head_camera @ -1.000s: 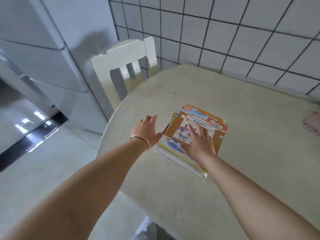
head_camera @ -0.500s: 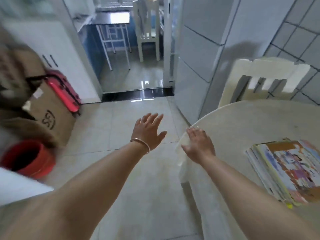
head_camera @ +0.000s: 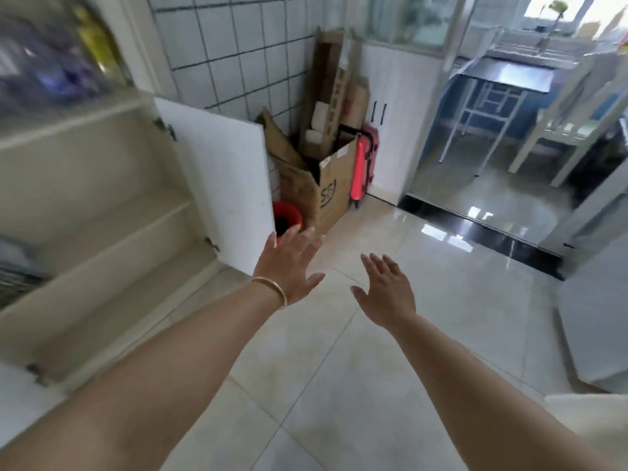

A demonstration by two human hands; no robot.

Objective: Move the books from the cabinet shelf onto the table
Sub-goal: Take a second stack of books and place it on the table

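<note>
Books aren't clearly in view now: only a dark blurred shape at the cabinet's (head_camera: 112,185) far left edge, on the lower shelf (head_camera: 102,239), which may be more of them; can't tell. A second ago a stack lay on the table under both hands; half a second ago it sat at the right edge of the view as the hands pulled off it. So that batch reads as delivered, and the person has turned back to the cabinet for another load. Left hand (head_camera: 289,266) hangs in the air just right of the open cabinet door (head_camera: 221,185), fingers spread straight, holding nothing; a thin bangle (head_camera: 272,290) sits on its wrist. Right hand (head_camera: 387,290) is further right of the door, over the floor (head_camera: 339,368), fingers straight and loosely apart, also empty. The shelf part nearest the door looks bare, so anything left sits deeper left. Behind the door stand a red bucket (head_camera: 287,215), a cardboard box (head_camera: 319,188) with flattened cartons, and a pink suitcase (head_camera: 365,164), all well apart from the hands. Nothing blocks the reach; the door stands swung wide. My guess: next move needs a turn left and a low reach into the shelf.
</note>
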